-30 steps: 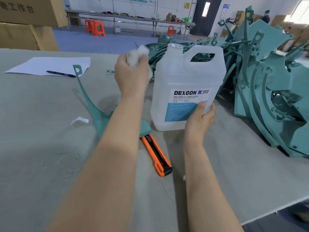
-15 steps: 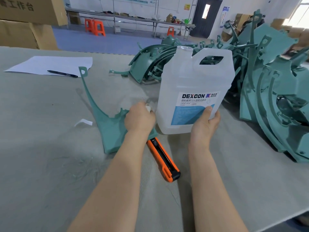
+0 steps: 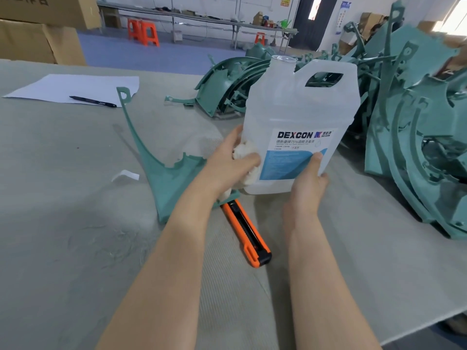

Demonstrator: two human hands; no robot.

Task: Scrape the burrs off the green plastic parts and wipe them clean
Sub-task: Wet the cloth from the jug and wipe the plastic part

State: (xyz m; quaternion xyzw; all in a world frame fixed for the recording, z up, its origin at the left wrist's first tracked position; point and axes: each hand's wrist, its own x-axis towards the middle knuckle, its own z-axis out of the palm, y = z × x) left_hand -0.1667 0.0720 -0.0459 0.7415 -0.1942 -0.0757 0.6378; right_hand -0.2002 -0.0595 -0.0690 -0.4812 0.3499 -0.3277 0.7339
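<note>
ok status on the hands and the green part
Left hand grips white wad against jug. Right hand holds jug. Green part flat on table, knife beside it.

We see a flat green plastic part with a long tapering spike (image 3: 161,170) lying mid-table, and a heap of curved green plastic parts (image 3: 409,137) along the table's right edge.

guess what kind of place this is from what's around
Most likely a factory or workshop floor for finishing moulded plastic parts. A heap of identical green plastic parts sits on the wide work table, cardboard cartons are stacked behind, and a long bench runs along the back wall.
</note>
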